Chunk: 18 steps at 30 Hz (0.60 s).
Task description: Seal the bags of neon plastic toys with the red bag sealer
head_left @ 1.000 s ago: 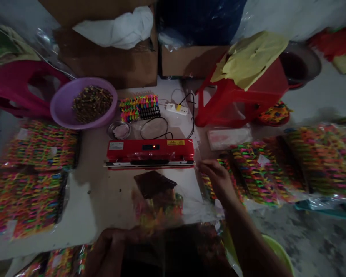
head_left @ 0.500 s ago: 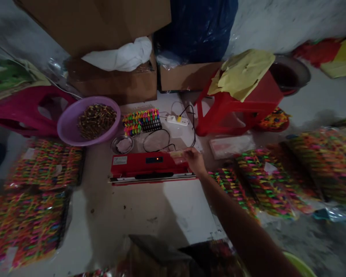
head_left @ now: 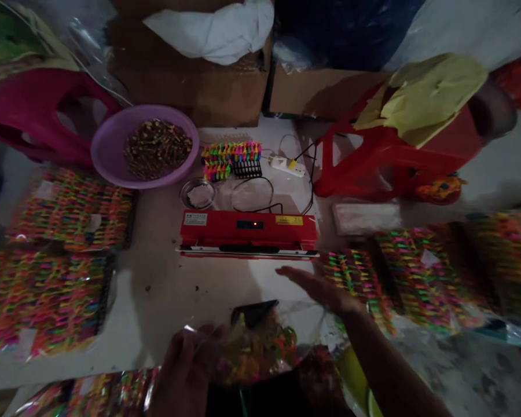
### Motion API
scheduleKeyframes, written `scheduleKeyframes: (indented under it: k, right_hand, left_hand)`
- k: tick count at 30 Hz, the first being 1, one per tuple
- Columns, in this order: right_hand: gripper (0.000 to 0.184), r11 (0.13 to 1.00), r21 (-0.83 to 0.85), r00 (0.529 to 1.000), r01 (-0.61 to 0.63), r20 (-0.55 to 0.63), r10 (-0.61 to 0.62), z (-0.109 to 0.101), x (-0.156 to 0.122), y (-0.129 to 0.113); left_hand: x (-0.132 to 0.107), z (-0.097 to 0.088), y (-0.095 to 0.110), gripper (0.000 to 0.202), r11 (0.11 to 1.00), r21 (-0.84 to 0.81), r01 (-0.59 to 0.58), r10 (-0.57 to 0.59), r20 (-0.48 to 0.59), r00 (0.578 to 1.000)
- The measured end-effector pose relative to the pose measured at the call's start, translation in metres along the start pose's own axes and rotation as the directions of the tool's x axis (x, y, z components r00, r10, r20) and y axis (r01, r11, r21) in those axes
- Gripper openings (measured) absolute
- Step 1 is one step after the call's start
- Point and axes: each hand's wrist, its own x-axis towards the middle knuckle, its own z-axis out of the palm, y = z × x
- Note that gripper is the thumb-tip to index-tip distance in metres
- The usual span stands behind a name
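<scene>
At the lower middle, my left hand [head_left: 184, 362] is closed on the edge of a clear plastic bag [head_left: 260, 350] with small bright-coloured pieces in it. A dark corner sticks up from the bag's far side; its lower part is lost in shadow. My right hand [head_left: 319, 288] is stretched out flat above the table, to the right of the bag, and nothing shows in its fingers. Just beyond that hand lies a red heat sealer [head_left: 243, 231] with a small orange light lit. Behind the sealer, a small metal bowl [head_left: 198, 194] holds pale slips.
A purple basin [head_left: 106, 147] of small brown pieces stands back left. Packed colourful bundles [head_left: 69, 211] lie at left, with more bundles [head_left: 417, 272] at right. A power strip [head_left: 287, 166] with black cable sits behind the sealer, beside a red stool [head_left: 443, 142].
My right hand has moved from the sealer's right end towards me; the small pale piece it held no longer shows in it. My left hand and the bag have come into view.
</scene>
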Motion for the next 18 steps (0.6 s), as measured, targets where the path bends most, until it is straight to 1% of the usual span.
scheduleKeyframes:
  k: [1,2,3,4,5,6,7,8,9,10,12,14,16,18]
  right_hand:
    - [0.098,0.999,0.042,0.997,0.022,0.069,-0.025,0.009,-0.01,0.004]
    - [0.092,0.995,0.094,0.99,0.035,0.134,-0.047,0.017,-0.015,0.006]
    - [0.077,0.988,0.149,0.986,0.029,0.159,-0.053,0.025,-0.018,0.008]
    - [0.056,0.98,0.201,0.991,0.01,0.126,-0.036,0.032,-0.019,0.009]
    - [0.036,0.967,0.253,0.999,-0.014,0.046,0.003,0.038,-0.018,0.011]
    - [0.025,0.952,0.305,0.996,-0.031,-0.069,0.055,0.044,-0.015,0.012]
    - [0.023,0.931,0.364,0.976,-0.035,-0.187,0.11,0.049,-0.013,0.015]
    - [0.024,0.902,0.43,0.943,-0.029,-0.287,0.167,0.054,-0.009,0.018]
    - [0.026,0.866,0.499,0.909,-0.028,-0.348,0.229,0.058,-0.005,0.023]
    - [0.028,0.823,0.567,0.881,-0.038,-0.369,0.295,0.063,0.0,0.029]
    - [0.031,0.711,0.697,0.84,-0.096,-0.326,0.434,0.07,0.009,0.045]
    - [0.029,0.612,0.774,0.795,-0.165,-0.263,0.547,0.074,0.017,0.062]
    - [0.025,0.575,0.792,0.742,-0.204,-0.258,0.619,0.073,0.024,0.076]
    - [0.022,0.58,0.789,0.689,-0.205,-0.304,0.658,0.068,0.03,0.085]
  left_hand:
    - [0.001,0.004,0.004,0.036,0.999,-0.034,-0.007,0.007,0.001,1.0]
    - [0.001,0.006,0.007,0.037,0.999,-0.052,-0.014,0.014,0.003,1.0]
    - [0.002,0.007,0.011,0.037,0.998,-0.051,-0.034,0.034,0.002,0.999]
    - [0.003,0.007,0.013,0.036,0.997,-0.022,-0.08,0.08,0.005,0.997]
    - [0.007,0.006,0.015,0.035,0.988,0.016,-0.152,0.152,0.008,0.988]
    - [0.013,0.005,0.016,0.033,0.97,0.052,-0.236,0.235,0.016,0.972]
    - [0.021,0.003,0.016,0.032,0.945,0.08,-0.317,0.316,0.025,0.948]
    - [0.032,0.002,0.016,0.032,0.918,0.108,-0.381,0.379,0.036,0.925]
    - [0.045,0.002,0.013,0.032,0.896,0.139,-0.422,0.42,0.042,0.906]
    - [0.059,0.002,0.01,0.032,0.884,0.175,-0.433,0.432,0.044,0.901]
    - [0.087,0.005,-0.002,0.032,0.891,0.231,-0.392,0.398,0.022,0.917]
    - [0.109,0.008,-0.019,0.027,0.93,0.231,-0.287,0.301,-0.026,0.953]
    - [0.124,0.013,-0.036,0.02,0.97,0.182,-0.163,0.178,-0.069,0.982]
    - [0.132,0.02,-0.048,0.015,0.986,0.152,-0.076,0.09,-0.089,0.992]
